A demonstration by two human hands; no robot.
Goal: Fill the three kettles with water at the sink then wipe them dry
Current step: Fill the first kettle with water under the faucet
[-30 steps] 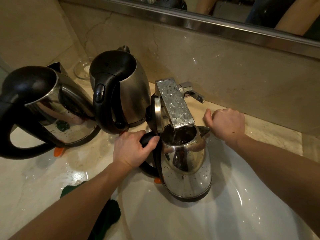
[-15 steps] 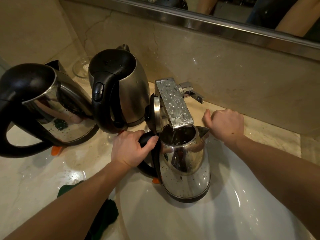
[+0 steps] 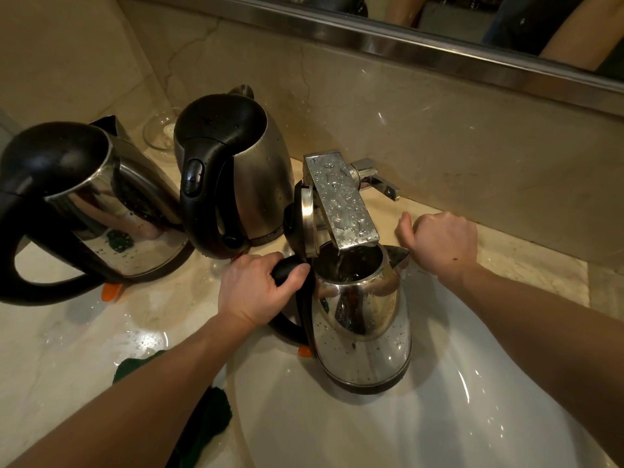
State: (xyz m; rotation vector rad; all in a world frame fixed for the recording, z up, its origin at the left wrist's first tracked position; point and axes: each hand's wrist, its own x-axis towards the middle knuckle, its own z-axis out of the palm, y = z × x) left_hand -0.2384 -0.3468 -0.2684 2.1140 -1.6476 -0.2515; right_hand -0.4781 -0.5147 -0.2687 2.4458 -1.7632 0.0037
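A shiny steel kettle (image 3: pixel 364 332) with its lid flipped open stands in the white sink (image 3: pixel 439 417), directly under the wet square tap (image 3: pixel 341 201). A thin stream of water runs into it. My left hand (image 3: pixel 256 292) grips its black handle. My right hand (image 3: pixel 442 241) is a loose fist holding nothing, resting at the sink's back edge right of the spout, apart from the tap lever (image 3: pixel 378 184). A second kettle (image 3: pixel 260 177) with a closed black lid stands on the counter left of the tap. The third kettle (image 3: pixel 111 217) stands further left.
A dark green cloth (image 3: pixel 206 423) lies on the wet marble counter at the sink's left rim, partly under my left forearm. A small glass dish (image 3: pixel 162 133) sits behind the two kettles. The wall and a mirror frame close off the back.
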